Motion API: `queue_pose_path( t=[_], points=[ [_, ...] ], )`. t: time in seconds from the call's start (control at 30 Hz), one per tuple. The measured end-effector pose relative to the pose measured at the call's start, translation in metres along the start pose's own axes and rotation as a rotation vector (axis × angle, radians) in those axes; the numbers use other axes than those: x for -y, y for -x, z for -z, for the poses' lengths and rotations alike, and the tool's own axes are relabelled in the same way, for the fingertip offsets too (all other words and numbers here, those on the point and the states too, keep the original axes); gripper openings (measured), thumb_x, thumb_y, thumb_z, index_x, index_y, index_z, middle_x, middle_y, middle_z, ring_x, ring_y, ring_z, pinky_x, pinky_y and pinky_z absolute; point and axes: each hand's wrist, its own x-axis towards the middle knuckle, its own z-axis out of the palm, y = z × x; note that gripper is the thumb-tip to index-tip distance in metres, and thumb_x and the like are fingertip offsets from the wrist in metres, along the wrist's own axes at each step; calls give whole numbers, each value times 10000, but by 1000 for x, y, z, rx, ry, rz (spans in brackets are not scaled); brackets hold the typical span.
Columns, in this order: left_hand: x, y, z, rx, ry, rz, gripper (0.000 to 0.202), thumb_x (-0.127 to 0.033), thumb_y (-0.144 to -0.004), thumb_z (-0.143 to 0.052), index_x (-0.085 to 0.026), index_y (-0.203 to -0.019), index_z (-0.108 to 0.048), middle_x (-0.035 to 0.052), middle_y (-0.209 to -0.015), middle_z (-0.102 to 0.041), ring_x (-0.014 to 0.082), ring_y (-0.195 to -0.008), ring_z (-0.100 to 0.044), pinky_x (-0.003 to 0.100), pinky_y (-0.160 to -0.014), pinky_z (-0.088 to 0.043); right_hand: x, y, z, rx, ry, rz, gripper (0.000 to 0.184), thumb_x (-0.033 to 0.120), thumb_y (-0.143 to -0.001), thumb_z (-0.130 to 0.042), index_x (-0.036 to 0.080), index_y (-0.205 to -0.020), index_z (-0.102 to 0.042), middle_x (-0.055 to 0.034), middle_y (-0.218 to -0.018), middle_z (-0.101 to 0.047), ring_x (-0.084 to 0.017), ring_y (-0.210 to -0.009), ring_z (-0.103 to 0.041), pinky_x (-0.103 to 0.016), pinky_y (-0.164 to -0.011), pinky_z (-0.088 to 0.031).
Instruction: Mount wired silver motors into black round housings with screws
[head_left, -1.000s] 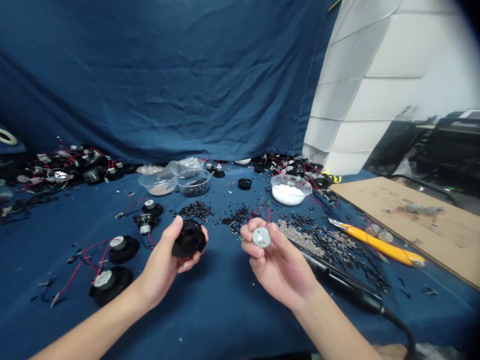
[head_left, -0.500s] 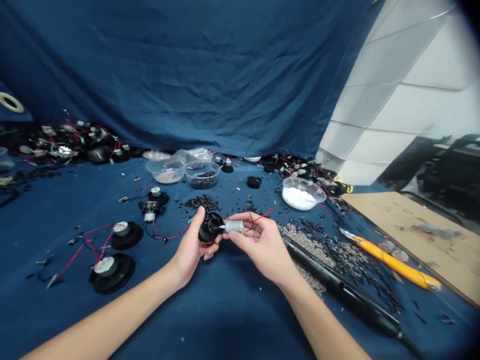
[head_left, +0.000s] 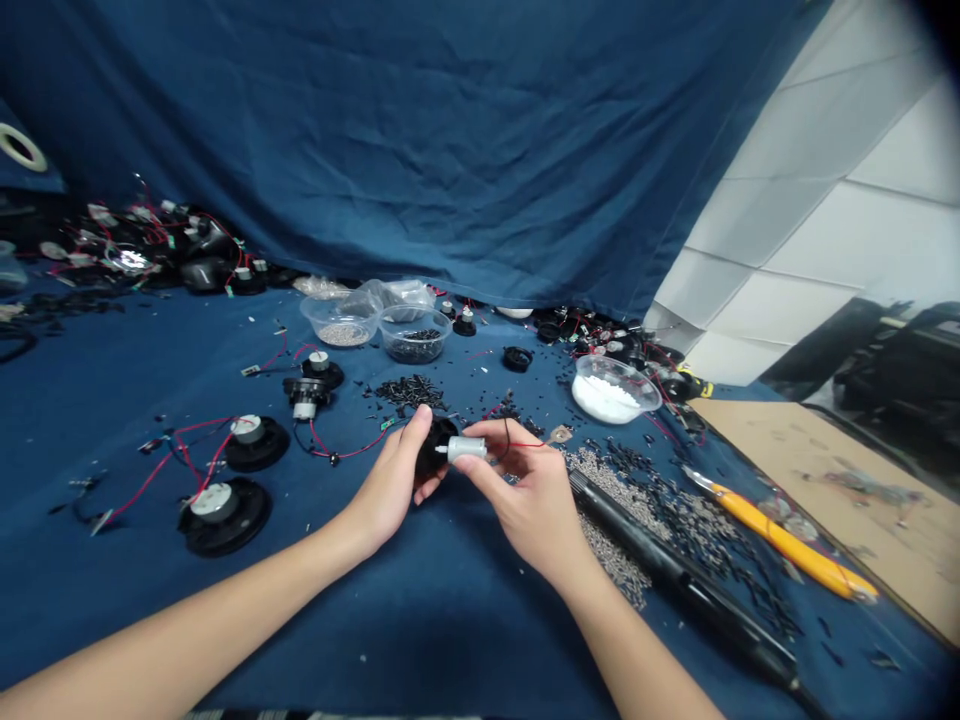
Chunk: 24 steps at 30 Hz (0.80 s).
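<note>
In the middle of the view, my left hand point(head_left: 397, 470) is closed around a round black plastic housing point(head_left: 433, 447), much of it hidden by the fingers and the motor. My right hand point(head_left: 529, 490) pinches a small silver electric motor point(head_left: 466, 448) between thumb and fingers, its shaft end pointing left at the housing. Red and black wires trail from the motor over my right fingers. Left of my hands lie black round parts with motors fitted, such as one motor assembly point(head_left: 225, 515), joined to red wires.
Clear bowls hold small parts: a bowl of black pieces point(head_left: 414, 345) and a bowl of white bits point(head_left: 606, 398). Loose screws point(head_left: 611, 500), a black electric screwdriver point(head_left: 675, 580) and an orange cutter point(head_left: 787, 540) lie at right. Cardboard point(head_left: 847, 480) lies beyond. Wired parts point(head_left: 165, 245) are heaped at far left.
The black housing has turned, so less of its inside shows. The motor has shifted slightly left across the front of it. The whole view has swung a little.
</note>
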Motion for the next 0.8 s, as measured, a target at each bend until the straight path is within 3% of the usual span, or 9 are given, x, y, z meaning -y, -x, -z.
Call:
queue_pose_path(
  t=[0.3, 0.53, 0.67, 0.8],
  points=[
    [-5, 1, -2, 42, 8, -23, 614, -716, -858, -372, -155, -656, -520, 7, -573, -521, 91, -427, -409, 200, -397, -300, 0, -6, -1, 25, -315, -269, 316, 389, -784, -763, 155, -929, -608, -39, -785, -678, -167, -709, -679, -227, -610, -544],
    [-3, 0, 0, -34, -100, -44, 637, -705, -877, -346, -155, -600, -509, -6, -495, -475, 91, -420, -397, 203, -425, -326, -6, -7, 6, 57, -405, -333, 331, 276, -718, -837, 153, -975, -670, -45, -913, -710, -159, -856, -676, -265, -854, -526],
    [-2, 1, 0, -27, -96, -43, 629, -695, -886, -350, -156, -603, -509, -10, -488, -467, 92, -428, -401, 203, -439, -335, -9, -6, 8, 120, -527, -362, 350, 253, -718, -850, 162, -1005, -672, -37, -944, -706, -142, -870, -664, -252, -874, -509],
    [-2, 1, 0, -6, -72, -48, 630, -680, -899, -341, -157, -585, -497, -8, -487, -456, 93, -441, -408, 201, -450, -343, -7, -4, 7, 100, -605, -416, 353, 289, -728, -853, 144, -988, -662, -58, -943, -702, -151, -864, -668, -247, -836, -521]
  ],
)
